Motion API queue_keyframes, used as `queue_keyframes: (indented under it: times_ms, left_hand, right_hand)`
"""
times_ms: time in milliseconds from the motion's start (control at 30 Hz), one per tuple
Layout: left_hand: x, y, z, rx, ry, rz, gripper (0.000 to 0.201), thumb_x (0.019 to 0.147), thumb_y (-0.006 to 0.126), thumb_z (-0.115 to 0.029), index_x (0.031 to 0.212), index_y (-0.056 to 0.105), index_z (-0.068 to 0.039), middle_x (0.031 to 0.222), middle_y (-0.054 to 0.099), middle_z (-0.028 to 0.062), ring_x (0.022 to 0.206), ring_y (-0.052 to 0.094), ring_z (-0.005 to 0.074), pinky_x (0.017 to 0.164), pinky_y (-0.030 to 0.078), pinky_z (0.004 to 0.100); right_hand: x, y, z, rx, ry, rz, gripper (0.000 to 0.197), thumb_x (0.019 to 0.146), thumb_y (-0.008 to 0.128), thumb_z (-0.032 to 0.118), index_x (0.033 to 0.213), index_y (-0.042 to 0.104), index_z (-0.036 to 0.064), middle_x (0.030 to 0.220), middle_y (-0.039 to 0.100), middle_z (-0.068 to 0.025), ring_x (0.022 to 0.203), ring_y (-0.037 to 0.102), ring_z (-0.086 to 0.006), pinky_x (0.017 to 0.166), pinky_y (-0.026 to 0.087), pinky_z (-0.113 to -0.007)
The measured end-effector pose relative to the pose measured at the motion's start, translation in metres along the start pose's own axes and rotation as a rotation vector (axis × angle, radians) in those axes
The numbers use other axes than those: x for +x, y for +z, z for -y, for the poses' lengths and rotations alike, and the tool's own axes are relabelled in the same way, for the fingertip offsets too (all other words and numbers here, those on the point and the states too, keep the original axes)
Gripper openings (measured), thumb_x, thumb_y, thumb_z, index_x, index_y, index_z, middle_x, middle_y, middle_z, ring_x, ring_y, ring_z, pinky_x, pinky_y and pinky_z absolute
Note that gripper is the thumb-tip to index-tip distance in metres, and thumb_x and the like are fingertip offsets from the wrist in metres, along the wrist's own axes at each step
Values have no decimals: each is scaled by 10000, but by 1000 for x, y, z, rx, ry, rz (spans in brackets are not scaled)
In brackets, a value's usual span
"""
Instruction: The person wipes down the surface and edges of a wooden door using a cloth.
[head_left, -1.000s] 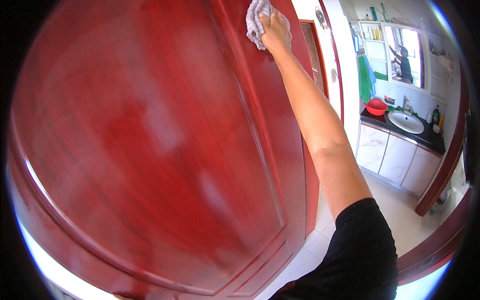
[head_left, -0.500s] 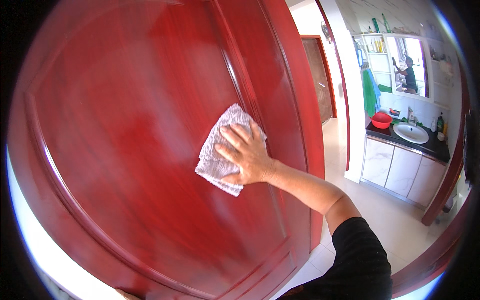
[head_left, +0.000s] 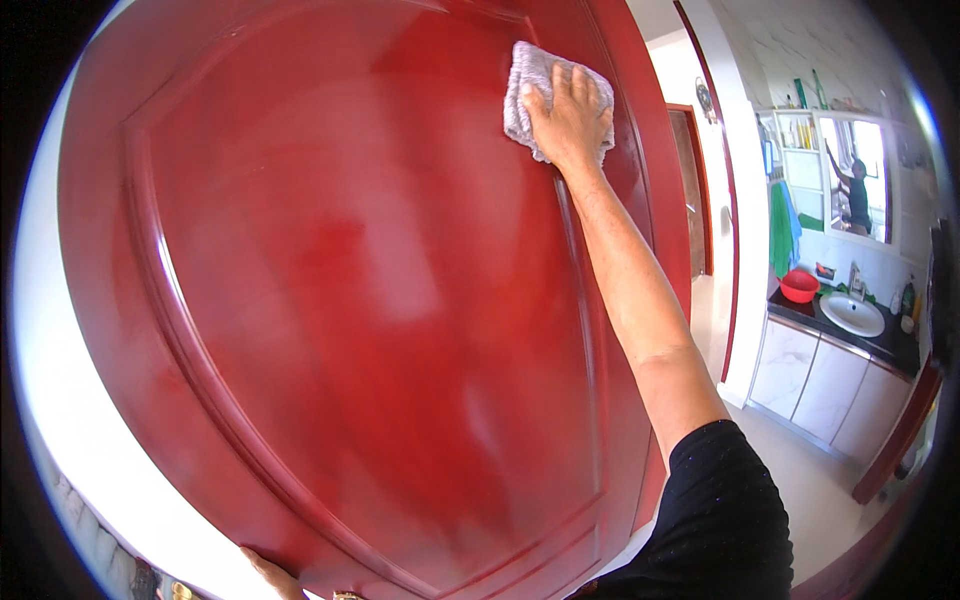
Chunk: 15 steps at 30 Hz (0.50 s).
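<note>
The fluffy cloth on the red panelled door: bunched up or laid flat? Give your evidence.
Laid flat: the fluffy cloth spreads beyond the right hand, against the red panelled door. Whether it's folded double, cannot tell.

The red door point(head_left: 380, 300) is showing smooth, glossy wood grain, reflecting light in pale patches. The greyish cloth point(head_left: 528, 95) is looking plush and matt. The black tabletop point(head_left: 890, 347) is looking smooth, the white basin point(head_left: 851, 314) is shining like ceramic, the red bowl point(head_left: 800, 288) like plastic.

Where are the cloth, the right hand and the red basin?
Cloth point(head_left: 537, 73), head view: upper left part of the fabric.
Right hand point(head_left: 570, 124), head view: back of the hand.
Red basin point(head_left: 799, 293), head view: outer wall.
</note>
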<state>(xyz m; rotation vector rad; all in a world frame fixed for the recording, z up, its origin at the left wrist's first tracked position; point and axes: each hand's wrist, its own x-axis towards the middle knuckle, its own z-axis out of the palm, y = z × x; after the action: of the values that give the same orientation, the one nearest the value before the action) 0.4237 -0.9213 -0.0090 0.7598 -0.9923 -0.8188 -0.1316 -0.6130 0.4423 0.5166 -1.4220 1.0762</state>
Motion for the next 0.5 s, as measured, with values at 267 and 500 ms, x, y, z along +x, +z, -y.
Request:
queue_keyframes:
  times_ms: [267,500]
  left_hand:
    - [-3,15,0,2,-27,40,717,916,344,-526,1337,322,54,1364,360,161,1220,355,263,1035,254,351]
    - [4,27,-3,18,40,26,653,938,327,-457,1225,433,119,1231,484,226,1102,460,294,960,339,354]
  right_hand:
    - [13,-3,82,12,-138,-10,729,825,382,581,1358,351,86,1424,258,-195,1339,205,-321,1025,141,-610]
    - [-22,-2,186,39,-417,-16,756,839,371,616,1370,322,81,1435,205,-215,1343,161,-352,1037,97,-610]
